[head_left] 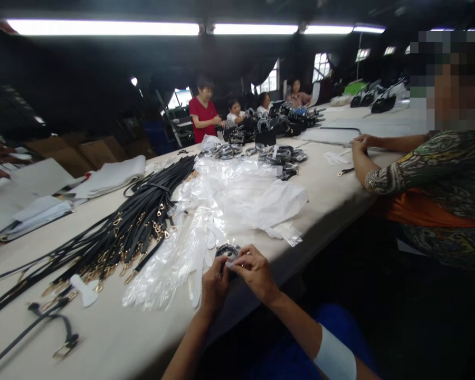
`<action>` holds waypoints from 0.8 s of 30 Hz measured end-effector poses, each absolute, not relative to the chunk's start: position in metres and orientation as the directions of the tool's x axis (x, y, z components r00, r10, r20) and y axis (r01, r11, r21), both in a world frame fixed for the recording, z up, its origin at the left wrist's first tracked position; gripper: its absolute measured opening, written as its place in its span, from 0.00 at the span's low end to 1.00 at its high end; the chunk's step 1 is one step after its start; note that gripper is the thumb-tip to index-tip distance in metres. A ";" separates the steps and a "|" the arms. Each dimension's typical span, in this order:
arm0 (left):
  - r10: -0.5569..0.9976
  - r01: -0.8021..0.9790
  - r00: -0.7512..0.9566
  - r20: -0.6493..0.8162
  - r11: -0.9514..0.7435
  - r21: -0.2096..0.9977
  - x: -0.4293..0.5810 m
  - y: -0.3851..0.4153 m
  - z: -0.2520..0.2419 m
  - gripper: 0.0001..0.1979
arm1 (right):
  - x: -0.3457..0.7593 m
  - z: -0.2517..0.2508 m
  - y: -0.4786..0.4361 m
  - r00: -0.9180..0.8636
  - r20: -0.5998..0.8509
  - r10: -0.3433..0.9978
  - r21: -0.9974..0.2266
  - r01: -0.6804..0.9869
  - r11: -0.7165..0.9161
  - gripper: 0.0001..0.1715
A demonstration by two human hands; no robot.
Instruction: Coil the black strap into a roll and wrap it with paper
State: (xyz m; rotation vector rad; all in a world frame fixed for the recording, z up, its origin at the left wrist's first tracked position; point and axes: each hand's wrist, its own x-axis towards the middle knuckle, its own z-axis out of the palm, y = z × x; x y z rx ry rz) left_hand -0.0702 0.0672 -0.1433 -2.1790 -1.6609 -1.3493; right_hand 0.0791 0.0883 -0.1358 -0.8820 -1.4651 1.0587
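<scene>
Both my hands meet at the near edge of a long pale table [332,195]. My left hand [214,285] and my right hand [253,272] are closed on a small coiled black strap [227,250], fingers pinched over its top. Just left of them lies a heap of clear plastic bags [206,227]. Further left, a thick bundle of black straps with gold buckles [134,227] stretches along the table.
A seated person in a patterned top rests a hand [360,143] on the table at right. Piles of coiled straps [279,155] lie farther back, with other people working beyond. White sheets [111,177] are stacked at left. A loose strap [51,322] lies near the front left.
</scene>
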 end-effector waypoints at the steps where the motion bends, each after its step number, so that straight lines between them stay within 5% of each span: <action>1: 0.725 0.810 0.015 0.688 -0.413 0.417 -0.071 0.068 -0.143 0.07 | 0.075 -0.135 0.089 -0.146 0.321 0.936 -0.947 -0.063 0.315 0.08; 7: 0.746 0.774 -0.094 0.659 -0.362 0.519 -0.077 0.073 -0.149 0.08 | 0.065 -0.138 0.100 -0.187 0.432 0.882 -0.899 -0.171 0.404 0.07; 12: 0.727 0.800 -0.075 0.683 -0.365 0.476 -0.085 0.079 -0.164 0.08 | 0.057 -0.145 0.103 -0.064 0.208 0.976 -0.974 -0.108 0.201 0.01; 17: 0.732 0.831 -0.042 0.680 -0.352 0.431 -0.092 0.082 -0.175 0.07 | 0.049 -0.141 0.102 0.013 0.100 0.995 -0.990 0.105 0.098 0.05; 24: 0.660 0.868 -0.088 0.746 -0.317 0.382 -0.082 0.082 -0.194 0.12 | 0.046 -0.153 0.092 0.022 0.279 0.960 -0.935 0.233 0.266 0.04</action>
